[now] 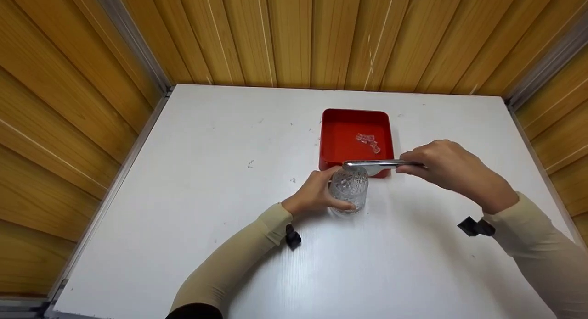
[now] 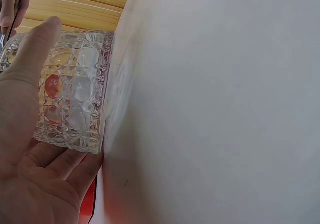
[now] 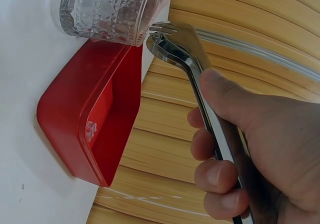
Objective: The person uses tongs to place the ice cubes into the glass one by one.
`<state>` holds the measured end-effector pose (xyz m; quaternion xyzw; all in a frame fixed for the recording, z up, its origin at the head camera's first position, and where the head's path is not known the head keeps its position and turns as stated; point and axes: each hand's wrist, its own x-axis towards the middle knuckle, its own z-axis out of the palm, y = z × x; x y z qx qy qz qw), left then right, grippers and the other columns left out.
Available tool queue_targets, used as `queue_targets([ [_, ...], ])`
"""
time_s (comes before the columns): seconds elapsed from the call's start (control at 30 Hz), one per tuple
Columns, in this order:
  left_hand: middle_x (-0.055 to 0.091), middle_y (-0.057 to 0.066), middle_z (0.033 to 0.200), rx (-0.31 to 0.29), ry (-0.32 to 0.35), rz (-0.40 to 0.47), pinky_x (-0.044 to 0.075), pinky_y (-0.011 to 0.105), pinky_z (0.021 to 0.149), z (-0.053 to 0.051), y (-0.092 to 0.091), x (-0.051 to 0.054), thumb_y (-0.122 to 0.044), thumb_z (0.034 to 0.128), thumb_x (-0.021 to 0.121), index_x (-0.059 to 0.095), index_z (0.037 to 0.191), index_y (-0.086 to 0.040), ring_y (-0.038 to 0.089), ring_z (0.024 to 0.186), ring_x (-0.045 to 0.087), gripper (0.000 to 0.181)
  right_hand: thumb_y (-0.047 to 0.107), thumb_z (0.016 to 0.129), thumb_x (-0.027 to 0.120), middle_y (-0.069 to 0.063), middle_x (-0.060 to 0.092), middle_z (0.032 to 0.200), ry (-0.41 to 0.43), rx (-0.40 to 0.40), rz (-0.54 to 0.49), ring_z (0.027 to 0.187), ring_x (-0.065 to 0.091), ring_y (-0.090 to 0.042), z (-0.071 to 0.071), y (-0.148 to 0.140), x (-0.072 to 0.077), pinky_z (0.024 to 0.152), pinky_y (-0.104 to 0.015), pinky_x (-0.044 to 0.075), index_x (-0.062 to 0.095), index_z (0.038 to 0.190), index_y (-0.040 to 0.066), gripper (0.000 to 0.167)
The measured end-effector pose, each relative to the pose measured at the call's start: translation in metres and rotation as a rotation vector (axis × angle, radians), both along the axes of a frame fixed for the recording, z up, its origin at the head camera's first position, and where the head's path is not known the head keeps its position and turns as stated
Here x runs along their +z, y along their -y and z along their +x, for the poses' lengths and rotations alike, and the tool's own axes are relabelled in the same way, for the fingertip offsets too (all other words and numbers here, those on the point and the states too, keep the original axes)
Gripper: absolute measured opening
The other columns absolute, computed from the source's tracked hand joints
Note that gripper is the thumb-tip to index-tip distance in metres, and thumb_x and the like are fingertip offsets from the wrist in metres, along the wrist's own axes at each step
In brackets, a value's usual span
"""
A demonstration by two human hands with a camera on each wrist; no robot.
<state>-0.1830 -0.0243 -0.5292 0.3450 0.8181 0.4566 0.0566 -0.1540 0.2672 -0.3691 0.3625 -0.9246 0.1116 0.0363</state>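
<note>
A clear cut-glass tumbler (image 1: 353, 193) stands on the white table, and my left hand (image 1: 316, 193) grips its side. In the left wrist view, the thumb lies across one side of the patterned glass (image 2: 82, 89) and the fingers pass around the other. My right hand (image 1: 452, 170) holds metal serving tongs (image 1: 379, 164), with one spoon-like end and one fork-like end. Their tips are at the tumbler's rim in the right wrist view; I cannot tell whether a piece is between them. Some clear pieces seem to lie inside the tumbler.
Just behind the tumbler sits a square red tray (image 1: 327, 165) with several clear ice-like pieces (image 1: 367, 139) toward its right side. Wood-patterned walls (image 1: 294, 39) border the white table (image 1: 220, 140) at the back and sides.
</note>
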Motion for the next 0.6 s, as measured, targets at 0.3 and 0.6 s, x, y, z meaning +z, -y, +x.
queue_targets([
  [0.3,0.072,-0.005,0.120,0.006,-0.006,0.002,0.050,0.019,0.093,0.0004,0.0003,0.0006,-0.041,0.0686,0.097,0.059,0.140,-0.015,0.005,0.104,0.064,0.084,0.018,0.086,0.084,0.012,0.067,0.074,0.018,0.016,0.009,0.058,0.048,-0.004,0.0014,0.0044,-0.0033,0.052,-0.022,0.041,0.080,0.094,0.017,0.009],
  [0.6,0.072,-0.002,0.120,0.004,-0.024,-0.014,0.050,0.019,0.092,0.0009,0.0010,0.0018,-0.041,0.0700,0.096,0.057,0.141,-0.015,0.009,0.103,0.065,0.085,0.022,0.086,0.084,0.012,0.071,0.078,0.003,0.045,-0.010,0.059,0.050,-0.003,0.0018,0.0063,-0.0059,0.053,-0.023,0.042,0.082,0.098,0.017,0.013],
])
